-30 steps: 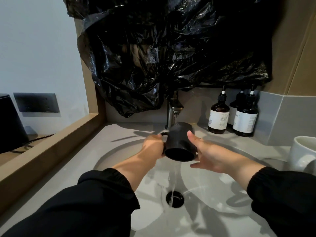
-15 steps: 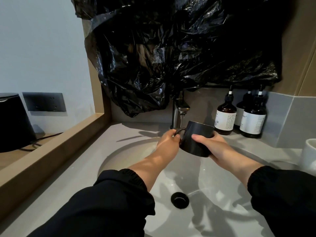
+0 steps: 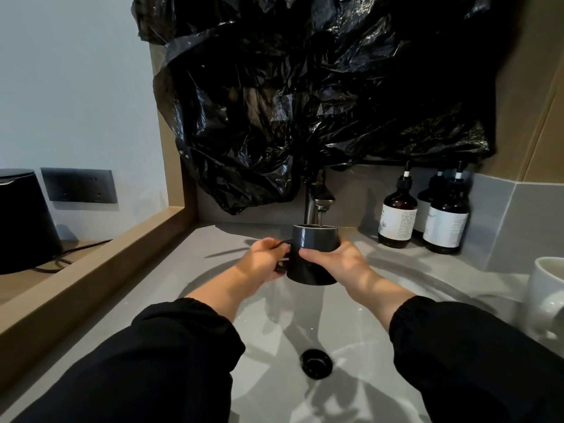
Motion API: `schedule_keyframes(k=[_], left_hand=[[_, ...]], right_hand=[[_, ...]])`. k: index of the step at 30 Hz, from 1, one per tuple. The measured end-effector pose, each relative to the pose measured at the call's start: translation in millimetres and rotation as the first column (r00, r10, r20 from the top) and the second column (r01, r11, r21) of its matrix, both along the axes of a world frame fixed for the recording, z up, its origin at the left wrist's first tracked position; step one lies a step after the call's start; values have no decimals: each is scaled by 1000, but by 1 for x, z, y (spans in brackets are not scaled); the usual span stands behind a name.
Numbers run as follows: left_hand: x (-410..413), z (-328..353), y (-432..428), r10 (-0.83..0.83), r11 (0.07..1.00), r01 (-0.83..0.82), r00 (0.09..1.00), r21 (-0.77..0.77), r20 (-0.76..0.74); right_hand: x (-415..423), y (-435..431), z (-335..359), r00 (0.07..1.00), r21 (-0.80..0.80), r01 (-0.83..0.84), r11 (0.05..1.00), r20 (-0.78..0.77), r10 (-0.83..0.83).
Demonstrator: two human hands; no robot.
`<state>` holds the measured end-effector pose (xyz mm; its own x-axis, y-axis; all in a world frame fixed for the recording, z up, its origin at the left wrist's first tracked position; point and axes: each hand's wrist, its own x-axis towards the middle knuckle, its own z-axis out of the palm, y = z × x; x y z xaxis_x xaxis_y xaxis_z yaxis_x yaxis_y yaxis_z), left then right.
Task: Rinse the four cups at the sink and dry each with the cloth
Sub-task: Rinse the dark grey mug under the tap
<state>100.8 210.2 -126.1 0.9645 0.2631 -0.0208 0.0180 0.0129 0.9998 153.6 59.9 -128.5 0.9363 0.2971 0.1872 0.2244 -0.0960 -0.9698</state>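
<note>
A person holds a dark grey glazed ceramic cup (image 3: 314, 254) upright over a pale grey stone sink (image 3: 268, 377), directly beneath a metal faucet (image 3: 319, 199) whose thin stream falls into it. The left hand (image 3: 262, 259) has its fingers curled round the cup's handle; the right hand (image 3: 335, 261) wraps the cup's body, thumb pressed across the front. A white ceramic mug (image 3: 546, 288) stands on the counter at right, near 3 brown pump bottles (image 3: 398, 215).
</note>
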Motion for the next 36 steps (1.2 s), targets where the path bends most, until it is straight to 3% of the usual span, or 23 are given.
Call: schedule_keyframes(k=[9,12,15,18,21,24,28,30,36], left_hand=[[4,10,-28,62,982,-70,997,176,51],[0,8,-39,79,987,-84,996,139,41],[-3,7,-40,138,981,-129,989,142,-49],[-5,15,-36,243,967,-222,953,127,-182],[-6,15,-31,277,954,-242,939,179,-204],[-10,10,-29,208,975,-184,952,123,-225],[-14,11,-31,131,977,-164,966,-139,-224],[-15,14,-33,86,977,-124,973,-174,-212],[-9,13,-18,-25,990,31,999,136,-45]], right_hand=[[9,-22,3,987,73,-17,997,-156,28],[4,-32,3,975,-37,-24,999,-220,16],[-6,-36,5,975,-152,-52,987,-221,17],[-9,-42,8,962,-78,-171,982,-227,150],[-8,-50,11,956,-275,-287,918,-145,255],[-2,-50,10,978,-427,-206,880,-55,203],[5,-49,4,960,-202,-170,964,-255,116],[3,-48,3,929,-111,-109,988,-365,61],[13,-46,6,804,-8,-32,999,-594,21]])
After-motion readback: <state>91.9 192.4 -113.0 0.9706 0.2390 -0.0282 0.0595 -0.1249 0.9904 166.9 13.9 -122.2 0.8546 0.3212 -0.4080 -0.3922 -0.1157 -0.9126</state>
